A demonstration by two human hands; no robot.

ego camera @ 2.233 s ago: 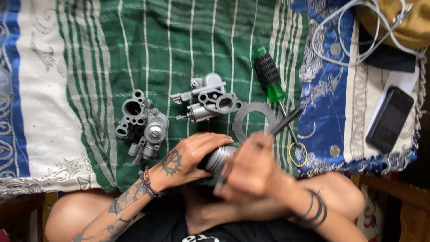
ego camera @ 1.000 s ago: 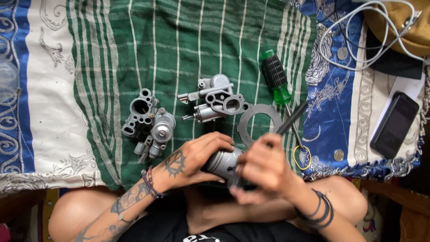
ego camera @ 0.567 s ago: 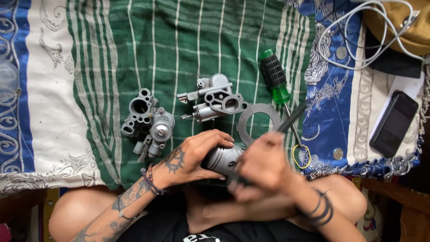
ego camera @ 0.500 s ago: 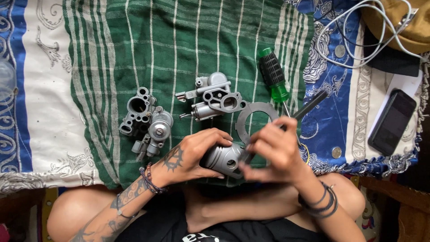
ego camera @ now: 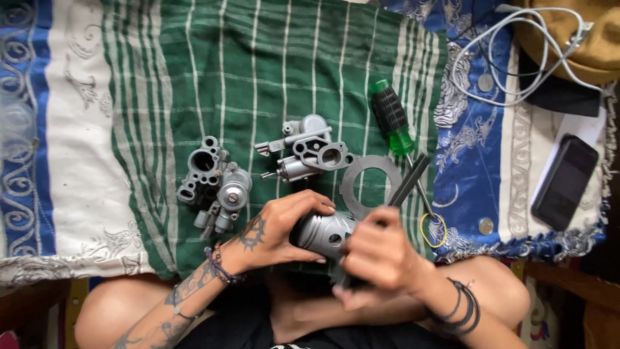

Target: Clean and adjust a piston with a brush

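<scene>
My left hand (ego camera: pixel 274 229) grips a grey metal piston (ego camera: pixel 326 234) just above my lap. My right hand (ego camera: pixel 381 255) sits against the piston's right end and holds a dark slim tool (ego camera: pixel 408 182) whose shaft points up and to the right. On the green striped cloth (ego camera: pixel 258 77) beyond my hands lie two grey cast metal carburettor bodies, one to the left (ego camera: pixel 213 184) and one in the middle (ego camera: pixel 309 150), plus a flat grey ring gasket (ego camera: pixel 369 186). A green-handled screwdriver (ego camera: pixel 391 121) lies to the right of them.
A small yellow ring (ego camera: pixel 433 229) rests on the blue patterned cloth (ego camera: pixel 481 161). A black phone (ego camera: pixel 565 181) lies at the right, white cables (ego camera: pixel 516 58) and a tan bag (ego camera: pixel 581 39) at the top right. My crossed legs fill the bottom of the view.
My right hand has closed back down over the piston's end after lifting the dark tool upward half a second ago. My left hand has kept its grip on the piston.
</scene>
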